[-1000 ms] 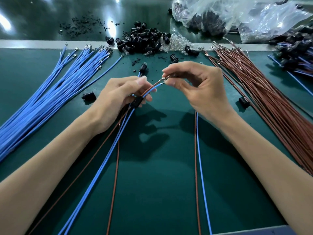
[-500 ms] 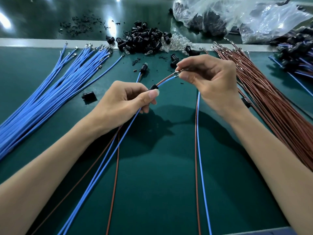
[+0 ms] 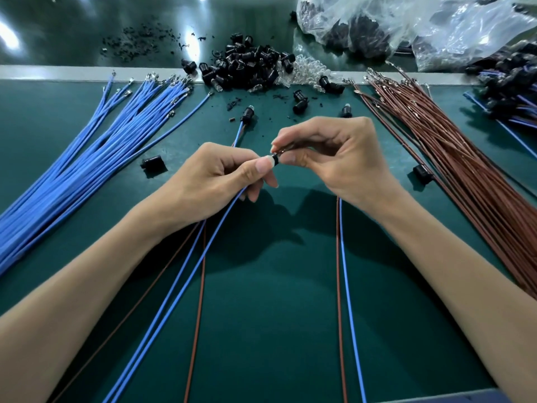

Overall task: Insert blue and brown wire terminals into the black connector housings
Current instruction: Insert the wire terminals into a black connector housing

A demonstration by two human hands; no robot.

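Since the moment before, we are bringing our hands together above the tabletop [image 3: 276, 301], closing the stretch of wire that was showing between them. Our left hand [image 3: 220, 177] is pinching the black connector housing [image 3: 275, 160] between thumb and forefinger, its other fingers curling around the wires that are trailing back toward us. A blue wire [image 3: 230, 213] is coming out below the fist, and a thin brown wire [image 3: 162, 271] is running beside it. Our right hand [image 3: 337, 158] is gripping the metal terminals [image 3: 286, 151] between its fingers and holding them right at the mouth of the housing; whether they are already going in, we cannot tell. A bundle of blue wires [image 3: 87, 161] is lying fanned out to the left, and a bundle of brown wires [image 3: 465, 175] to the right. Between them, a pile of black housings [image 3: 247, 68] is sitting at the far edge. One loose housing [image 3: 153, 164] is lying just left of our left hand, and clear plastic bags [image 3: 392, 27] are lying beyond the pile.
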